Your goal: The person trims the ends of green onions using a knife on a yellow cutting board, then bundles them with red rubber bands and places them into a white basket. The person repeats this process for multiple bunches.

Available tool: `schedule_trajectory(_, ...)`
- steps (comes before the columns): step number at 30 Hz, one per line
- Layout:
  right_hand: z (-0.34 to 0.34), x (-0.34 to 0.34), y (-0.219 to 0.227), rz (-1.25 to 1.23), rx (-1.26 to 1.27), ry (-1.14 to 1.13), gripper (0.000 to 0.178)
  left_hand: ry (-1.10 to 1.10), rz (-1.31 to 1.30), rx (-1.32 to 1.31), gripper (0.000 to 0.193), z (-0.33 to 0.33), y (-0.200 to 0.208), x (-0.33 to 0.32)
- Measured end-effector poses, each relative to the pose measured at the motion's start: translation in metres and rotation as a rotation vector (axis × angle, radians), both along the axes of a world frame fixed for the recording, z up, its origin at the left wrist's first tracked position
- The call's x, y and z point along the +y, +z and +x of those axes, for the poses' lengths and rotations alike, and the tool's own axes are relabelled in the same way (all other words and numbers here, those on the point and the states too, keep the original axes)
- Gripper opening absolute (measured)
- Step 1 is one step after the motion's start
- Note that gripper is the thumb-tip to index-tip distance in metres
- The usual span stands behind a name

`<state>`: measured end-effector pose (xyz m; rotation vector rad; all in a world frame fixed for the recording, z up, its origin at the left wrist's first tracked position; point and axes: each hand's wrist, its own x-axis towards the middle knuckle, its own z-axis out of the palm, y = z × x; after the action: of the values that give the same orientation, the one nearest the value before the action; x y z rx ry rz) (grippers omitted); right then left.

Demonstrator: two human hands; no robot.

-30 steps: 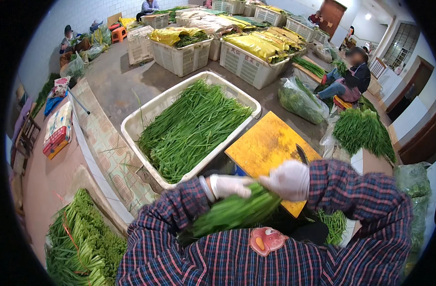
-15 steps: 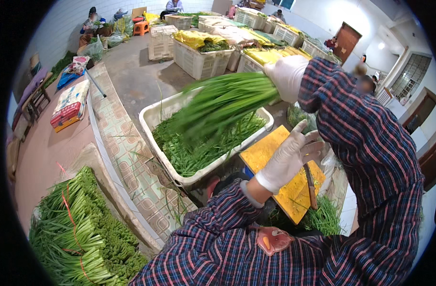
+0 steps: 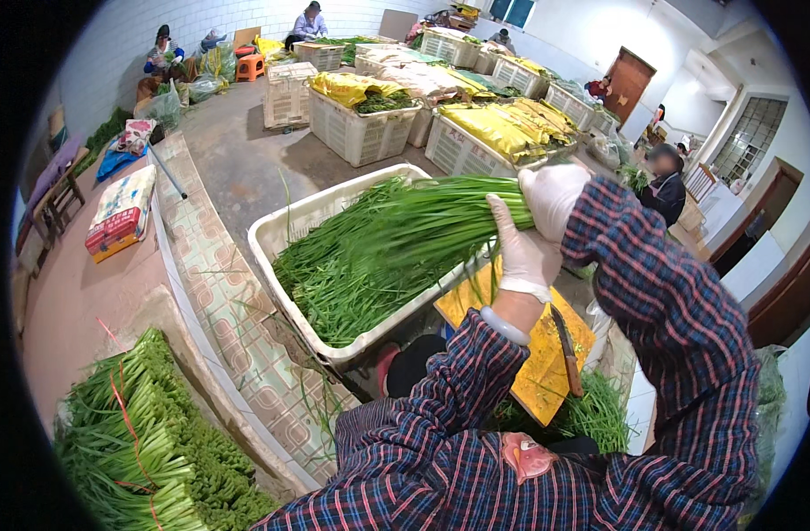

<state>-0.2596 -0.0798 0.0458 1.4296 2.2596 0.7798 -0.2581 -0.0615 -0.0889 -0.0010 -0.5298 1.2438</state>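
My gloved right hand (image 3: 555,196) grips one end of a bunch of garlic chives (image 3: 431,217), its long leaves pointing left and blurred at the tips. Just under it, my gloved left hand (image 3: 524,250) takes hold of the same bunch, thumb up across the leaves; its other fingers are partly hidden. The bunch hangs over a white plastic crate (image 3: 356,343) with loose green leaves (image 3: 325,296) in it. Below my hands is a yellow board (image 3: 546,385), on which a knife (image 3: 569,358) with a brown handle lies.
Tied chives (image 3: 157,434) are stacked at lower left, and cut leaves (image 3: 599,416) lie beside the board. A red and white box (image 3: 122,217) stands on the left ledge. Beyond are white crates (image 3: 360,133) under yellow sheets (image 3: 502,128), an orange stool (image 3: 250,68) and several people.
My left hand has risen from open above the board to the bunch, meeting my right hand. The bunch has come down slightly toward the crate. My view has shifted a little.
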Motion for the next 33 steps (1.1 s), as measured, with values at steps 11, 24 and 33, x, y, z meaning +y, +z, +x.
schedule_trajectory(11, 0.094, 0.012, -0.110, 0.268, 0.815, -0.309, 0.050, 0.214, 0.010, 0.401, 0.045, 0.020, -0.035, 0.074)
schedule_trajectory(24, 0.140, -0.049, -0.292, 0.111, 1.331, -0.564, 0.119, -0.632, 0.136, 0.723, 0.055, 0.080, -0.173, 0.065)
schedule_trajectory(33, 0.137, -0.042, -0.334, -0.208, 1.868, -0.875, 0.115, -0.645, -0.125, 1.096, 0.049, 0.084, -0.205, 0.061)
